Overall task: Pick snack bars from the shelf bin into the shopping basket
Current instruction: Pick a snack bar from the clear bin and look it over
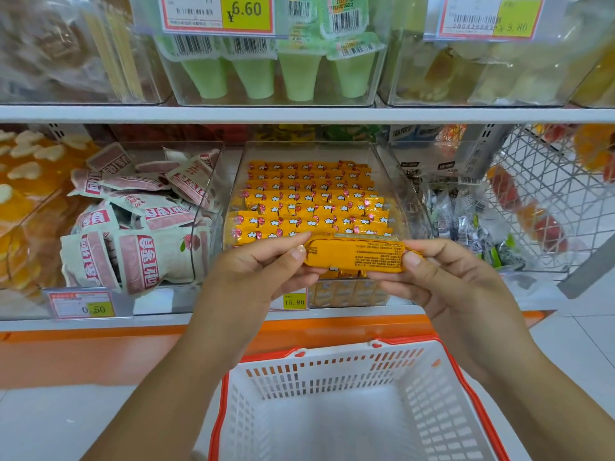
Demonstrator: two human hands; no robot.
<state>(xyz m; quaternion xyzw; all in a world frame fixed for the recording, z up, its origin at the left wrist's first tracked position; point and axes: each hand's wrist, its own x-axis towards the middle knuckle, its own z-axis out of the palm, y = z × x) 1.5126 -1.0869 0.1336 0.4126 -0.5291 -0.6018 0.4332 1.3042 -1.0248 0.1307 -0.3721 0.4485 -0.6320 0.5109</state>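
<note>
Nearest, low in the view, sits the white shopping basket (332, 377) with its red rim, its slotted walls showing and nothing visible inside the part in view. Above it both arms reach forward, and the two hands share one yellow snack bar (354, 257), held level and crosswise with its printed back facing up. The left hand (253, 271) pinches the bar's left end, thumb on top and fingers (293, 271) curled under; the right hand (442, 277) pinches the right end the same way, thumb pressed on the wrapper edge. The bar hangs just in front of the clear shelf bin (396, 181), over its front lip and higher than the basket. Behind it the bin holds tidy rows of matching yellow bars (309, 201), with a yellow price tag (294, 301) below reading 15.80. Left of that bin lie pink-and-white packets (139, 227) in a heap. Farther up, past the white shelf (299, 114), stand pale green cups (299, 78) in another clear bin.
</note>
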